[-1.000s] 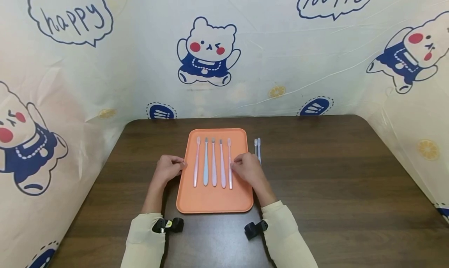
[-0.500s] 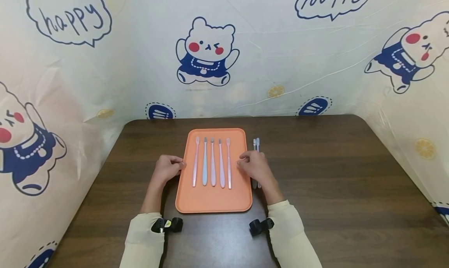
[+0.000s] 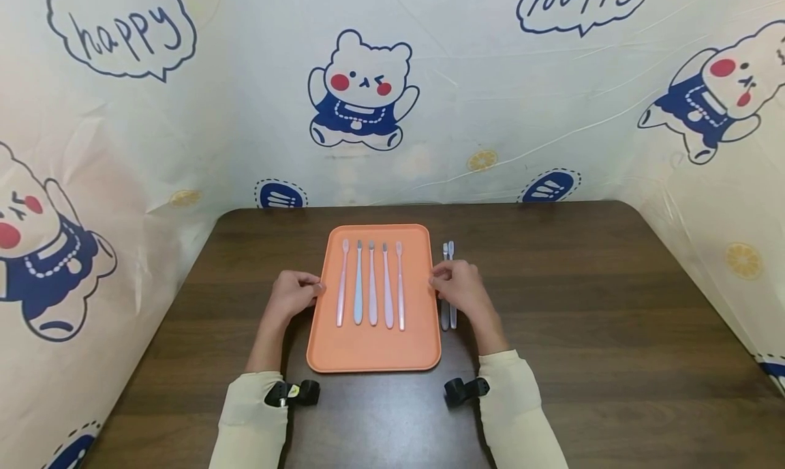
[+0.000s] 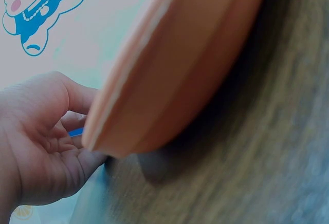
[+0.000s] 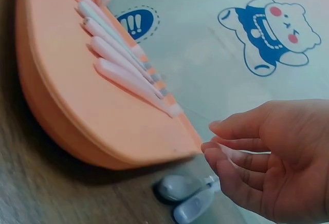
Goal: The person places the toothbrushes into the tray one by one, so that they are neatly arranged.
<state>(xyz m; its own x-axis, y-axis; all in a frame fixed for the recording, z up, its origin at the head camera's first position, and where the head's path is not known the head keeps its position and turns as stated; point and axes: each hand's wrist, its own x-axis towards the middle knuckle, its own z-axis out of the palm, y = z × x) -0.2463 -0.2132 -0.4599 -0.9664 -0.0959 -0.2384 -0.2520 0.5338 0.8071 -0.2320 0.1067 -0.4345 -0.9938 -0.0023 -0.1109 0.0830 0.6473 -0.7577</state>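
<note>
An orange tray (image 3: 374,352) lies on the table with several toothbrushes side by side in it. They are pink, pale lilac and one light blue toothbrush (image 3: 358,298), bristle heads toward the far side. My left hand (image 3: 294,293) pinches the tray's left rim between thumb and fingers, as the left wrist view also shows. At the tray's right rim, my right hand (image 3: 458,283) has loosely bent fingers and holds nothing. Beneath it on the table lie a dark grey toothbrush (image 3: 445,316) and a grey-blue toothbrush (image 3: 453,318), their middles hidden by the hand.
The brown wooden table (image 3: 582,333) reaches back to a pale cloth (image 3: 466,101) printed with bears, which rises behind and at both sides. Each sleeve carries a small black wrist camera (image 3: 306,392) near the front.
My right hand has moved right, off the rightmost toothbrush in the tray, to the tray's right rim above the two toothbrushes on the table. The left hand has stayed at the left rim.
</note>
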